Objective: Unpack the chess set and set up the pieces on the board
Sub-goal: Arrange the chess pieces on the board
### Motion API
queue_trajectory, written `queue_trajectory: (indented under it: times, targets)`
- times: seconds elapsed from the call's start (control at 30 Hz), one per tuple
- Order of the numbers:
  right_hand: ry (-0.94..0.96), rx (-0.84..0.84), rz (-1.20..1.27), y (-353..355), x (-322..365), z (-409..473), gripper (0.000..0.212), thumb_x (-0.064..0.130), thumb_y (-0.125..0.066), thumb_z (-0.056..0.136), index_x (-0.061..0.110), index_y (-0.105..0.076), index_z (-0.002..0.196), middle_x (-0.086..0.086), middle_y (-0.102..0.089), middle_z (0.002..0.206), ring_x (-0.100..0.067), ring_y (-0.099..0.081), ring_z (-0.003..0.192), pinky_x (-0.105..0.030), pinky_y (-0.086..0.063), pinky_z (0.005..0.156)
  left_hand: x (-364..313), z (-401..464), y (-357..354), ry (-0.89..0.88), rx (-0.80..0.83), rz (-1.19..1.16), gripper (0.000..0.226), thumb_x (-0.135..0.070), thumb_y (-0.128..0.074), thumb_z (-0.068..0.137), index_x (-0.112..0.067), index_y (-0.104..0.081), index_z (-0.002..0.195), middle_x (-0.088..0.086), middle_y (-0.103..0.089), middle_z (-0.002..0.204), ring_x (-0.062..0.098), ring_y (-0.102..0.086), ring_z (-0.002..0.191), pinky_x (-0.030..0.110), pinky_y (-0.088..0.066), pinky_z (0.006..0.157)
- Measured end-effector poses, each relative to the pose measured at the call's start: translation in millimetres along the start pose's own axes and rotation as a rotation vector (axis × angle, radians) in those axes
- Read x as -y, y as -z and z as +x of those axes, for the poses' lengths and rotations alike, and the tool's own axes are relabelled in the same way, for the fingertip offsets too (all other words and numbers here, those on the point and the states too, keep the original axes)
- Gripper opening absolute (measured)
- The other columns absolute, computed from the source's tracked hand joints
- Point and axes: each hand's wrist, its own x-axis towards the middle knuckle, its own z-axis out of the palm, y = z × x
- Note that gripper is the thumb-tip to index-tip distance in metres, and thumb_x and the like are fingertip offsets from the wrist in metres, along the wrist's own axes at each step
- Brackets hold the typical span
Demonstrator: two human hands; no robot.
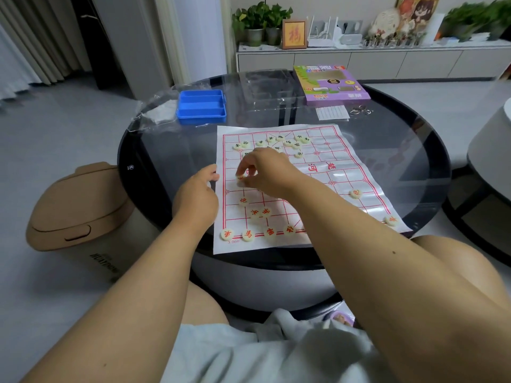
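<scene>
A white paper Chinese chess board (345,175) with red grid lines lies on the round glass table (401,139). Several cream discs with red characters sit along its near rows (227,234), and several with dark characters are scattered at the far end (297,145). My right hand (265,172) hovers over the board's left-middle, its fingertips pinching a cream piece with a red character (240,178) against the sheet. My left hand (197,193) rests at the board's left edge, fingers curled onto the paper's rim, nothing held inside it.
An empty blue plastic tray (201,106) and clear wrapping (154,111) lie at the table's far left. A purple game box (330,84), a clear insert (265,87) and metal rings (360,110) sit at the back. A tan-lidded bin (77,205) stands left of the table.
</scene>
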Motion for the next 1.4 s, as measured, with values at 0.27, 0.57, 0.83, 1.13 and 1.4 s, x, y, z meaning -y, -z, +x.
queue_trajectory:
  times: [0.27, 0.57, 0.83, 1.13, 1.4]
  targets:
    - [0.071, 0.060, -0.118, -25.2, 18.5, 17.4, 0.025, 0.032, -0.064, 0.087, 0.030, -0.067, 0.112, 0.002, -0.061, 0.106, -0.019, -0.054, 0.098, -0.031, -0.037, 0.085, -2.6, -2.2, 4.1, -0.018, -0.003, -0.002, 0.050, -0.005, -0.034, 0.100, -0.021, -0.034, 0.147, -0.004, -0.055, 0.137, 0.020, -0.055, 0.117, 0.037, -0.051, 0.092]
    - [-0.073, 0.035, 0.045, 22.3, -28.6, -6.5, 0.025, 0.028, -0.068, 0.084, 0.025, -0.070, 0.109, 0.001, -0.065, 0.113, -0.016, -0.058, 0.098, -0.039, -0.049, 0.092, -4.2, -1.9, 4.5, -0.022, 0.024, -0.066, 0.040, -0.021, -0.043, 0.101, -0.021, -0.043, 0.141, -0.006, -0.057, 0.133, 0.007, -0.056, 0.096, 0.016, -0.045, 0.062]
    - [-0.094, 0.101, -0.038, 13.3, -36.4, -13.1, 0.022, 0.029, -0.069, 0.084, 0.030, -0.069, 0.106, 0.006, -0.059, 0.098, -0.014, -0.052, 0.089, -0.031, -0.045, 0.085, -1.1, -0.6, 2.1, -0.032, 0.014, -0.043, 0.035, -0.023, -0.055, 0.097, -0.023, -0.051, 0.132, -0.008, -0.059, 0.129, 0.007, -0.058, 0.095, 0.017, -0.044, 0.057]
    - [-0.057, 0.096, -0.006, 20.5, -32.5, -24.0, 0.023, 0.029, -0.070, 0.083, 0.028, -0.069, 0.106, 0.004, -0.063, 0.101, -0.017, -0.058, 0.092, -0.033, -0.049, 0.085, -1.4, -0.2, 2.1, -0.021, 0.009, -0.053, 0.031, -0.024, -0.053, 0.097, -0.022, -0.053, 0.128, -0.008, -0.060, 0.127, 0.007, -0.058, 0.093, 0.019, -0.046, 0.057]
    - [0.008, 0.238, 0.013, 23.3, -26.3, -53.0, 0.027, 0.029, -0.074, 0.079, 0.027, -0.070, 0.105, 0.004, -0.061, 0.105, -0.015, -0.057, 0.090, -0.029, -0.052, 0.084, -5.0, -3.2, 3.4, -0.018, 0.011, -0.058, 0.030, -0.024, -0.051, 0.098, -0.021, -0.053, 0.128, -0.008, -0.060, 0.124, 0.005, -0.056, 0.089, 0.016, -0.041, 0.054]
